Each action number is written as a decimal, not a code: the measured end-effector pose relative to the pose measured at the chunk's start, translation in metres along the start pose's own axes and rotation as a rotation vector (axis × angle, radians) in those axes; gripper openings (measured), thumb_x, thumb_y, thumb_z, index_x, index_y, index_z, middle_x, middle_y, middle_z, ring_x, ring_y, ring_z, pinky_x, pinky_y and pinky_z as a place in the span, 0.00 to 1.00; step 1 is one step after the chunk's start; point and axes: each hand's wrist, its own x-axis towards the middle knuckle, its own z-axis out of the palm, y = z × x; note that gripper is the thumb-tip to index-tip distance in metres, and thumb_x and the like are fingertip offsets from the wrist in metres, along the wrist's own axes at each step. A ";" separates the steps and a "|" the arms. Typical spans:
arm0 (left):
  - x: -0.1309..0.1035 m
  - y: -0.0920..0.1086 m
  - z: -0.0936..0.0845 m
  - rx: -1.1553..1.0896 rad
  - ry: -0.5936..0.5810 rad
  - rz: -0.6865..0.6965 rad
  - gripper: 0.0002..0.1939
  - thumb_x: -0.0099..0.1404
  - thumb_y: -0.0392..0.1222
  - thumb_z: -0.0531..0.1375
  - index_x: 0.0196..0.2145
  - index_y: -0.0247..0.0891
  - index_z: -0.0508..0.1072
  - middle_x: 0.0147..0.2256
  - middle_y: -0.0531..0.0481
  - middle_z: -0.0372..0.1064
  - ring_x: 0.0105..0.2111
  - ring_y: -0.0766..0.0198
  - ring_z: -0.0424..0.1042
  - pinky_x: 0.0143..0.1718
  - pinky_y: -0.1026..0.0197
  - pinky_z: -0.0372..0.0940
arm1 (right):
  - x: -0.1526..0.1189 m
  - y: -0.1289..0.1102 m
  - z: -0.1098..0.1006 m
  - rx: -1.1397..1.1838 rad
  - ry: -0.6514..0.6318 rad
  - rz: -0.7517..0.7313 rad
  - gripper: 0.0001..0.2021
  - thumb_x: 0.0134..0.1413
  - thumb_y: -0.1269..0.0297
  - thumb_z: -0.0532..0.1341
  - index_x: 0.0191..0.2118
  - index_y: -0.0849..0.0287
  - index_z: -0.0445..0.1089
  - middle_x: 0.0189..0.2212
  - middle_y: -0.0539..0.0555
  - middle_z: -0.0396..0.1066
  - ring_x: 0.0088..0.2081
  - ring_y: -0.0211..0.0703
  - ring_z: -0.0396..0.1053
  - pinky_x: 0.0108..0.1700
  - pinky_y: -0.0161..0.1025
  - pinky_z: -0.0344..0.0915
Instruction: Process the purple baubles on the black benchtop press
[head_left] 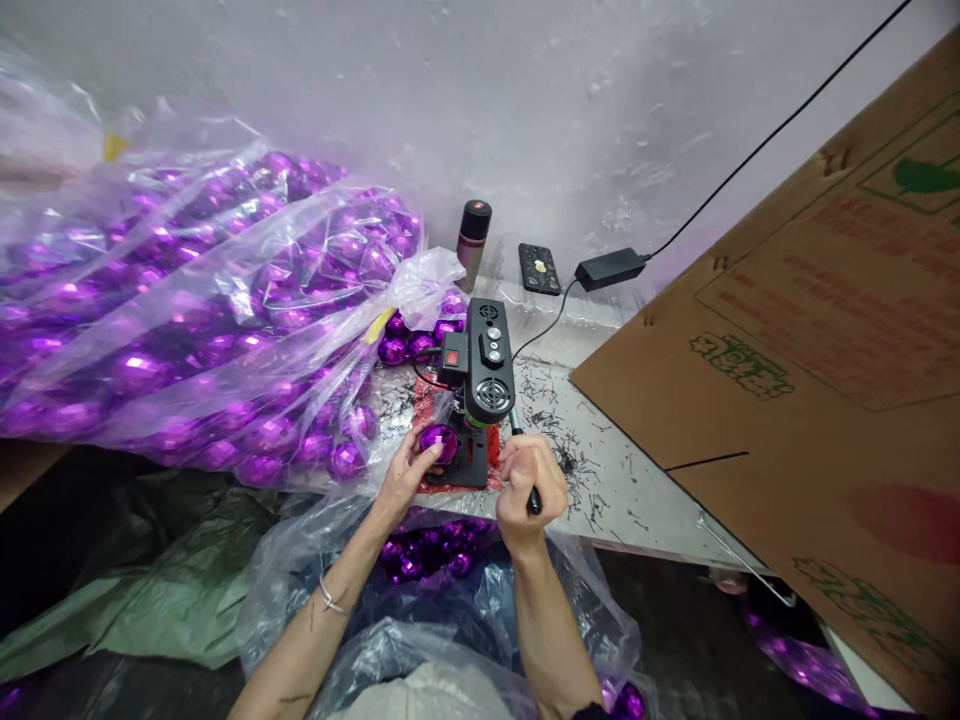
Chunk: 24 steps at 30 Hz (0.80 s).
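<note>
My left hand (409, 462) grips a shiny purple faceted ball (439, 444) between thumb and fingers, close to the base of a small black bench drill press (489, 360). My right hand (531, 485) is wrapped round the press's lever handle (534, 500), whose black grip end sticks out below the fist. The press has round vents, silver knobs and a box with a red switch (451, 357). It stands on a red sheet (493, 447) on the table. The drill tip is hidden behind the machine's head.
A big clear bag of purple balls (247, 300) fills the left. An open bag (592, 580) with more balls lies below the table (622, 490). Behind stand a bottle (472, 245), a phone (539, 269) and a power adapter (611, 269). A cardboard box (810, 420) leans at right. Dark shavings litter the table.
</note>
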 end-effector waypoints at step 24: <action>0.017 -0.009 0.011 0.632 0.079 0.402 0.26 0.65 0.55 0.71 0.56 0.41 0.77 0.58 0.39 0.79 0.60 0.43 0.77 0.65 0.42 0.69 | 0.023 -0.016 -0.003 -0.008 -0.060 0.080 0.17 0.72 0.74 0.52 0.28 0.55 0.61 0.24 0.48 0.63 0.27 0.36 0.64 0.29 0.37 0.59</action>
